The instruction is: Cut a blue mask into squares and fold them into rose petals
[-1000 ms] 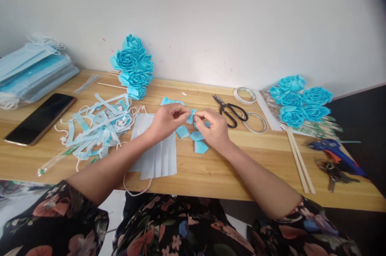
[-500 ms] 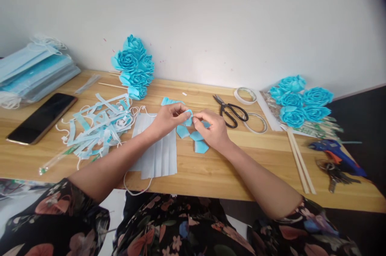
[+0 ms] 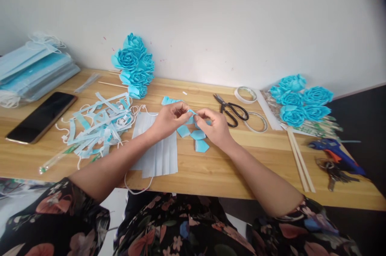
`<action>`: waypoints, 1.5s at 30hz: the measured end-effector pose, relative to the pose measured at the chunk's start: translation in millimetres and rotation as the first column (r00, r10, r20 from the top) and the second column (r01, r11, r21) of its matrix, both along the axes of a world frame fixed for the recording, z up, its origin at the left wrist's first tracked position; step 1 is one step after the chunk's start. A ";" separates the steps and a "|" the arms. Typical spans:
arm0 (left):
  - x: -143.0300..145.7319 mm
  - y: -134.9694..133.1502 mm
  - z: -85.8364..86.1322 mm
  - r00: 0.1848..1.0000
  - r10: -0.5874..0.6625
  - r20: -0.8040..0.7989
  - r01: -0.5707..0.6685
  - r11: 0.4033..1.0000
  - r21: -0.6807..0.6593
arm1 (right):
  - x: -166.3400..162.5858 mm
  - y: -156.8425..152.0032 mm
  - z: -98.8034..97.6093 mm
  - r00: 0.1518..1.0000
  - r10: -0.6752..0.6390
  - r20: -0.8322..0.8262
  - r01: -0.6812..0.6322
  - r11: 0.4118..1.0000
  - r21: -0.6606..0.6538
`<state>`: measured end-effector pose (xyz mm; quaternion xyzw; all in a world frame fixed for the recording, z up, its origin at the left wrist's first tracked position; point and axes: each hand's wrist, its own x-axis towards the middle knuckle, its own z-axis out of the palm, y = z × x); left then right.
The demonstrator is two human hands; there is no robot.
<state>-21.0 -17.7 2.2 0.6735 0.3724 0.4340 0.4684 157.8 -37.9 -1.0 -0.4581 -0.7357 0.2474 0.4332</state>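
Between my two hands, just above the middle of the table, is a small blue fabric petal (image 3: 191,118). My left hand (image 3: 172,118) pinches its left side with thumb and forefinger. On its right edge my right hand (image 3: 213,126) is closed in a pinch too. Below lie several cut blue petals (image 3: 201,145), and another strip of blue pieces (image 3: 169,100) rests behind my left hand. Under my left forearm lies a pale face mask (image 3: 163,155) with its ear loop toward the table's front edge.
Black-handled scissors (image 3: 230,110) and tape rolls (image 3: 245,95) lie to the right. Farther right are blue fabric roses (image 3: 292,99), sticks (image 3: 301,161), a glue gun (image 3: 337,155) and keys (image 3: 334,175). Leftward are mask scraps (image 3: 99,123), a phone (image 3: 42,117), stacked masks (image 3: 36,71) and more roses (image 3: 132,67).
My right fingers have shifted slightly along the petal, and its top edge now stretches between both pinches. The things on the table have not moved.
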 end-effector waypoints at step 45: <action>-1.1 1.4 -3.4 0.998 -0.020 0.065 0.020 1.000 0.006 | 2.0 1.5 0.2 0.992 -0.001 0.125 -0.019 0.987 0.159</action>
